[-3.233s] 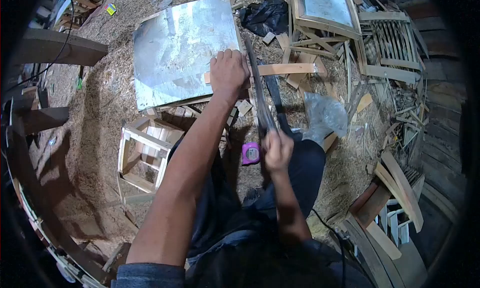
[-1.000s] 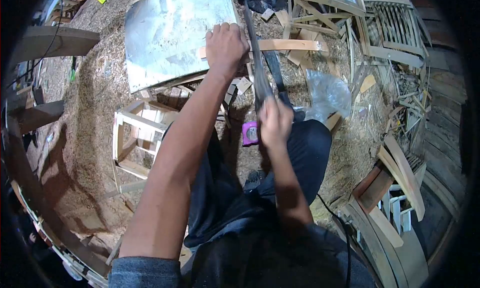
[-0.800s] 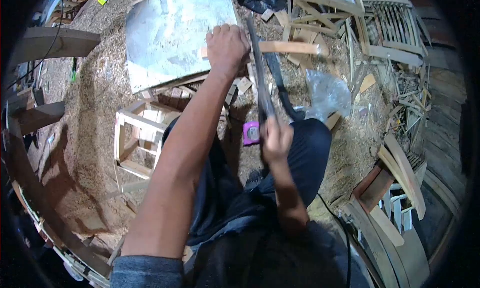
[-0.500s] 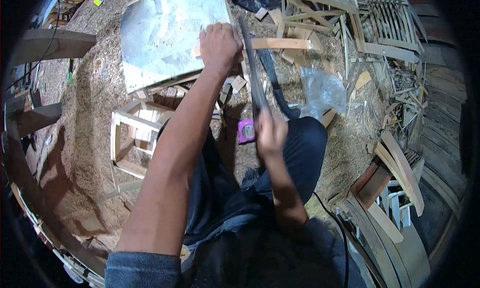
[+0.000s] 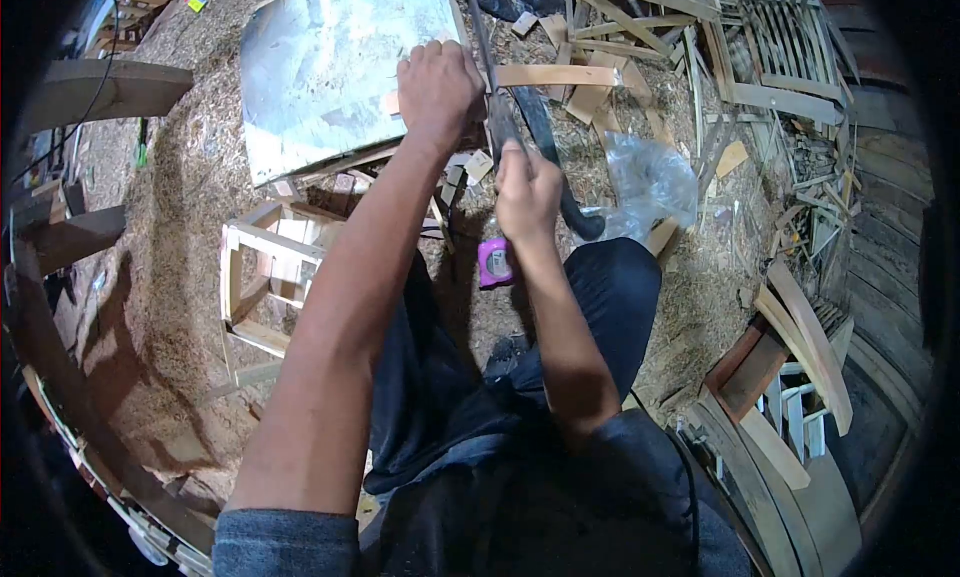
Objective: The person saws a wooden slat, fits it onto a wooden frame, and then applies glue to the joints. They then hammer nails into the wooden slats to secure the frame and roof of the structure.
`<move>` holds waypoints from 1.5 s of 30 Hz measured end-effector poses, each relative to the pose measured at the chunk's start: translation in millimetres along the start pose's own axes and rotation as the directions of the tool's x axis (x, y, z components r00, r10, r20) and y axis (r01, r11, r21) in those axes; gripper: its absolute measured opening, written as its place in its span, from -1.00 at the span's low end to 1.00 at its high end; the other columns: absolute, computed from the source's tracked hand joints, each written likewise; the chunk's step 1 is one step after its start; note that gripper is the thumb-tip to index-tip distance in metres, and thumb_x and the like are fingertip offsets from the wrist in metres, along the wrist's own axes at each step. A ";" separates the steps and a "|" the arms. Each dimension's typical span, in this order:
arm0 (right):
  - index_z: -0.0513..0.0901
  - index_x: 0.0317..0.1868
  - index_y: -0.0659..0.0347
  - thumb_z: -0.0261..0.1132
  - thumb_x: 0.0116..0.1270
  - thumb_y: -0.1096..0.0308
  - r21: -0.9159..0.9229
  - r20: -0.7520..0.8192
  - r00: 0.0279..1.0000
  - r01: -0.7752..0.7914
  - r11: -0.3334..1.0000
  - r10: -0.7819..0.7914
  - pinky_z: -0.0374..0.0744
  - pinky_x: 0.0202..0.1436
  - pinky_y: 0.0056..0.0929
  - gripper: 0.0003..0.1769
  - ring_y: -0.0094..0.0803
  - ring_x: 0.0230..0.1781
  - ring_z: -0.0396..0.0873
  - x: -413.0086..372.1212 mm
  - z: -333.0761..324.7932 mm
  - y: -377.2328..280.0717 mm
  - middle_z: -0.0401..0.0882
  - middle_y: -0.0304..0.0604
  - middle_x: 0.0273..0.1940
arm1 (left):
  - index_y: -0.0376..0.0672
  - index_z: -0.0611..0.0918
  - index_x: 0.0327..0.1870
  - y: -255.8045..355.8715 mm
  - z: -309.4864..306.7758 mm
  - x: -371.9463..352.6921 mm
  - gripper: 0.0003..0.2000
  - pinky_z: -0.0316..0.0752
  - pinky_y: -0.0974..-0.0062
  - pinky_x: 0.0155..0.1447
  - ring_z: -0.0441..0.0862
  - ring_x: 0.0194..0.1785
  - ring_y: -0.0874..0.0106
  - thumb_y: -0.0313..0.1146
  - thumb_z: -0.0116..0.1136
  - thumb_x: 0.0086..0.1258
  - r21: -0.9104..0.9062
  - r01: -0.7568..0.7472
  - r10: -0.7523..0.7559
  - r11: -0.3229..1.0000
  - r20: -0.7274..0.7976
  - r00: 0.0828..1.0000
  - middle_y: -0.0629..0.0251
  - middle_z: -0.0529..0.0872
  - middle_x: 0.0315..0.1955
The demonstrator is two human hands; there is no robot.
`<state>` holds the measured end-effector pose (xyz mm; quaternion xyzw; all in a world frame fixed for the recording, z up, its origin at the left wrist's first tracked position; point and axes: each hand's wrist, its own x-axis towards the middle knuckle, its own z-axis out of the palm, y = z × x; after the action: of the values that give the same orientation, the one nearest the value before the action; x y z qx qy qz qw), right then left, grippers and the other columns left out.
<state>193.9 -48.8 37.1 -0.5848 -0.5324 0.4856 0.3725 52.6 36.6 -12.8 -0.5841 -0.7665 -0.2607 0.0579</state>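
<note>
My left hand (image 5: 438, 89) presses down on a light wooden strip (image 5: 560, 75), its fingers curled over it at the right edge of a worn, pale board (image 5: 340, 67). The strip's longer part juts out to the right beyond the board. In my right hand (image 5: 528, 192) is the handle of a handsaw (image 5: 482, 52), the fingers wrapped round it. The narrow dark blade points away from me and crosses the strip just right of my left hand. Whether the teeth have cut into the wood is hidden. A pink tape measure (image 5: 494, 263) lies below my right hand.
A small wooden frame (image 5: 270, 242) stands left of my legs. A clear plastic bag (image 5: 650, 182) and a dark curved bar (image 5: 560, 167) lie to the right. Slatted wooden pieces (image 5: 785, 42) and curved boards (image 5: 810, 347) are stacked at the right. Sawdust covers the floor (image 5: 185, 307).
My right hand has moved forward, away from my body, and the saw blade has slid farther across the strip. My left hand stays in nearly the same place.
</note>
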 end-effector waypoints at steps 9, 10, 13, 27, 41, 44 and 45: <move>0.37 -0.59 0.16 0.07 0.55 0.29 0.203 -0.071 0.990 -0.106 0.973 0.123 0.15 -0.56 -0.54 -0.55 -0.66 -0.64 0.20 -61.2 -45.5 55.5 0.28 -0.41 -0.64 | -0.17 0.63 -0.39 2.6 -2.4 0.1 -0.70 0.43 0.13 -0.06 0.63 -0.21 0.11 -0.19 0.01 0.49 0.009 0.038 -0.039 0.999 0.032 0.999 0.10 0.68 -0.40; 0.36 -0.58 0.16 0.08 0.55 0.28 0.165 -0.064 0.994 -0.077 0.983 0.088 0.14 -0.56 -0.53 -0.56 -0.66 -0.65 0.17 -47.5 -37.5 48.2 0.26 -0.42 -0.64 | -0.17 0.63 -0.39 3.7 -5.0 -1.3 -0.70 0.43 0.13 -0.06 0.63 -0.21 0.11 -0.19 0.01 0.49 0.005 0.028 -0.028 1.000 0.027 0.999 0.10 0.68 -0.40; 0.58 -0.47 0.30 0.20 0.45 0.14 -0.097 -0.082 0.980 0.174 0.980 -0.182 0.37 -0.50 -0.24 -0.59 -0.29 -0.62 0.51 -1.4 -16.4 31.8 0.50 -0.09 -0.64 | -0.18 0.68 -0.31 6.5 -9.0 2.2 -0.69 0.39 0.17 0.06 0.61 -0.09 0.17 -0.19 -0.04 0.49 -0.009 0.067 -0.066 0.998 0.106 0.992 0.12 0.72 -0.29; 0.63 -0.32 0.38 0.50 0.12 0.21 -0.303 0.021 0.942 0.326 0.895 -0.336 0.59 -0.18 -0.05 -0.63 0.12 -0.28 0.69 117.9 22.3 33.0 0.68 0.18 -0.39 | -0.30 0.67 -0.07 -50.1 -31.4 3.8 -0.71 0.53 0.32 -0.03 0.67 -0.15 0.25 -0.24 0.05 0.48 -0.558 0.138 0.102 0.818 0.378 0.920 0.06 0.74 -0.21; 0.50 -0.36 0.11 0.52 0.13 0.58 0.567 0.247 0.902 0.162 0.808 -0.354 0.61 0.02 -0.47 -0.69 -0.49 -0.16 0.67 56.6 10.6 -73.8 0.70 -0.20 -0.27 | -0.21 0.51 -0.45 -52.9 -161.7 2.0 -0.73 0.44 0.52 -0.40 0.53 -0.48 0.60 -0.48 0.48 0.15 -0.646 0.175 0.190 0.743 0.455 0.870 0.40 0.60 -0.56; 0.52 -0.36 0.10 0.51 0.16 0.56 0.591 0.242 0.902 0.155 0.791 -0.357 0.61 -0.01 -0.48 -0.71 -0.50 -0.19 0.67 35.3 15.1 -97.9 0.69 -0.21 -0.28 | -0.20 0.51 -0.45 -49.4 -190.6 -6.9 -0.73 0.44 0.52 -0.39 0.52 -0.47 0.61 -0.48 0.49 0.15 -0.673 0.148 0.193 0.725 0.405 0.894 0.41 0.59 -0.55; 0.53 -0.35 0.10 0.51 0.18 0.54 0.581 0.245 0.905 0.151 0.800 -0.348 0.61 -0.03 -0.48 -0.73 -0.50 -0.21 0.67 26.8 16.6 -107.3 0.69 -0.21 -0.29 | -0.20 0.53 -0.42 -40.1 -216.4 -11.1 -0.75 0.44 0.54 -0.34 0.50 -0.45 0.62 -0.48 0.48 0.15 -0.652 0.194 0.185 0.733 0.465 0.866 0.43 0.60 -0.53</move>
<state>148.9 -7.1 130.5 -0.2838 -0.5001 0.6566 0.4882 -27.8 -81.4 155.0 -0.6088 -0.6066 -0.3621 -0.3610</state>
